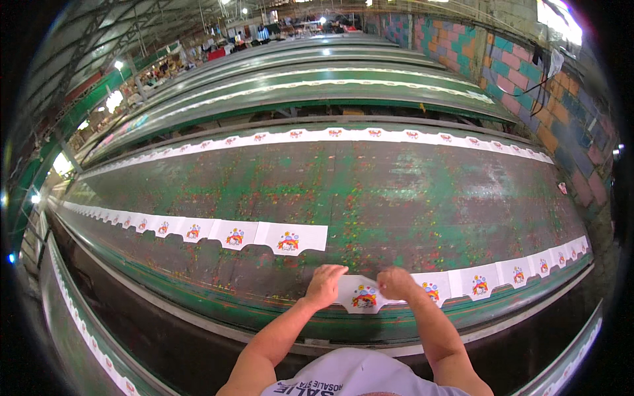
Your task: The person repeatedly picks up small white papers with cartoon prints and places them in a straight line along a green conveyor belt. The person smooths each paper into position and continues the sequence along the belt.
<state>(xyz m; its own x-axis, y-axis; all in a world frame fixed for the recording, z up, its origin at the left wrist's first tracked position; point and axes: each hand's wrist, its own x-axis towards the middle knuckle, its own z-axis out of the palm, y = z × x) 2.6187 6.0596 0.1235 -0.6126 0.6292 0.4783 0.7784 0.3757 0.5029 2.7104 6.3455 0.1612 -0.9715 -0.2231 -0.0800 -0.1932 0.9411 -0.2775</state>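
- The right hand (pixel 396 284) is curled closed on the upper right corner of a white printed piece (pixel 353 301); the left hand (pixel 323 288) touches its left edge with bent fingers, though whether they pinch it I cannot tell.
- The piece is at the near edge of a long table (pixel 422 231), at the left end of the right-hand row of similar pieces (pixel 479 284).
- The tabletop is dark grey and green, speckled red and yellow; another row (pixel 287 239) lies to the left, another along the far edge (pixel 335 134).
- Beyond are more long tables (pixel 290 74), a multicoloured block wall (pixel 508 74) at right and a metal roof (pixel 66 46).
- The piece's long axis runs left to right, along the table; its tabbed edge faces the person, its colourful print upright to them.
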